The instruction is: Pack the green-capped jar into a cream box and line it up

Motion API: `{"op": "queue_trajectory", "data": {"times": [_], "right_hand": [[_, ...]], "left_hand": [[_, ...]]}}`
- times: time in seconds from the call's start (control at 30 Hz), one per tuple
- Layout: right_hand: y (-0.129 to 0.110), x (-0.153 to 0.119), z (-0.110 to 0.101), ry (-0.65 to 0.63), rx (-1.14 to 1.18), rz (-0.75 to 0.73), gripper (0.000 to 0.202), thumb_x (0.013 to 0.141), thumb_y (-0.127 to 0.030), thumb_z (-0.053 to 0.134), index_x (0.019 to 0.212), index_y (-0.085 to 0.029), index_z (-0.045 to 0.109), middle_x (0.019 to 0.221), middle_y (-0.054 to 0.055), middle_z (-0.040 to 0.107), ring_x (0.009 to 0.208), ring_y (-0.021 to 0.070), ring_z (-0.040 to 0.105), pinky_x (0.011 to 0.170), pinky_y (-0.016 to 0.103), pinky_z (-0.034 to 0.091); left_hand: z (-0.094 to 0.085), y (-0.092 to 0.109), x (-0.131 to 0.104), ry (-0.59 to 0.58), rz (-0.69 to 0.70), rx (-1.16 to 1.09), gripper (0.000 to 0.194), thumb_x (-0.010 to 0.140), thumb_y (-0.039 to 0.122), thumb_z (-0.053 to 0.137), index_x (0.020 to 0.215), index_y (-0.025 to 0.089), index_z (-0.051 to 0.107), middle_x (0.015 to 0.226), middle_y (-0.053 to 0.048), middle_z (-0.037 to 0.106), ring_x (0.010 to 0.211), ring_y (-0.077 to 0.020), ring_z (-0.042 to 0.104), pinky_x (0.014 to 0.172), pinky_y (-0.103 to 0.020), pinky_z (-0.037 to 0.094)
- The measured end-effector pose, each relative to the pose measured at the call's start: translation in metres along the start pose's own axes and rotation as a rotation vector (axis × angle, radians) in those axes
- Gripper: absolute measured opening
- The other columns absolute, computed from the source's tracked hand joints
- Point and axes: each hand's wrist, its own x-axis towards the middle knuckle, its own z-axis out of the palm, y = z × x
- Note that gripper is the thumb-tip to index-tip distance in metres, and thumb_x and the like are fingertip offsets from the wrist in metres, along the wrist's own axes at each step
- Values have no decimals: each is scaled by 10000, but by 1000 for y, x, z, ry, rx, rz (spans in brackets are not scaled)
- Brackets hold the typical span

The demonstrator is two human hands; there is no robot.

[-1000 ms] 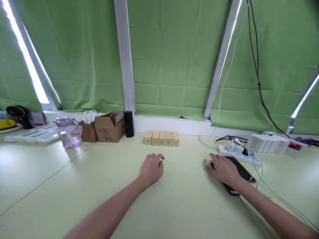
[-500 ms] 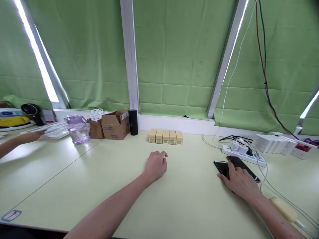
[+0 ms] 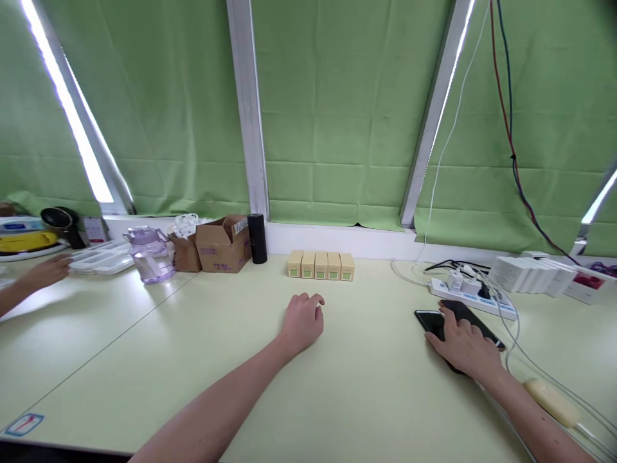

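Observation:
My left hand [image 3: 303,326] rests on the table with its fingers loosely bent. A gap shows between thumb and forefinger, and nothing is visible in it. On the right, my right hand [image 3: 468,348] lies over a black smartphone [image 3: 430,317], thumb at its left edge and forefinger at its other side. Much of that phone is hidden under the palm. Close behind it lies a second dark phone [image 3: 482,326], partly covered by my fingers. Several small tan boxes [image 3: 321,265] stand in a row beyond my left hand.
A white power strip [image 3: 475,299] with plugs and cables lies behind the phones. White boxes [image 3: 523,275] stand at the right. At left are a purple jug [image 3: 150,256], a cardboard carton [image 3: 222,245], a black cylinder [image 3: 257,239] and another person's hand [image 3: 48,271] by white trays [image 3: 102,259].
My right thumb has drawn in slightly against the phone's edge. My left hand has stayed put. The other person's hand has moved left, off the white trays, which now lie lower.

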Motion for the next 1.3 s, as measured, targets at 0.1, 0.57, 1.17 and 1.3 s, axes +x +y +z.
{"op": "queue_trajectory", "data": {"times": [0.1, 0.57, 1.17, 1.3], "right_hand": [[1, 2, 2, 5, 22, -7, 720, 973, -547, 457, 1587, -184, 364, 1241, 211, 662, 1220, 427, 659, 979, 552, 482], [1, -2, 3, 45, -17, -16, 743, 971, -582, 461, 1571, -151, 385, 1225, 248, 680, 1167, 449, 681, 956, 574, 494], [-4, -4, -11, 27, -59, -18, 781, 977, -589, 533, 1586, -137, 347, 1199, 255, 684, 1152, 455, 682, 938, 558, 497], [-9, -1, -13, -12, -24, 21, 746, 984, -551, 523, 1587, -157, 332, 1245, 255, 659, 1205, 456, 657, 947, 569, 488]], "left_hand": [[1, 0, 0, 5, 9, -2, 281, 970, 128, 525, 1125, 222, 740, 926, -78, 692, 896, -251, 627, 903, -382, 487], [1, -1, 1, 17, 17, -2, 269, 964, 138, 529, 1115, 220, 736, 924, -80, 693, 893, -251, 628, 897, -388, 494], [-6, 4, 4, 21, 28, -21, 279, 949, 137, 496, 1065, 224, 734, 863, -67, 696, 849, -245, 648, 922, -399, 500], [-5, 3, 5, 20, 35, -15, 286, 958, 132, 483, 1066, 220, 733, 869, -69, 697, 853, -248, 653, 924, -398, 495]]}}
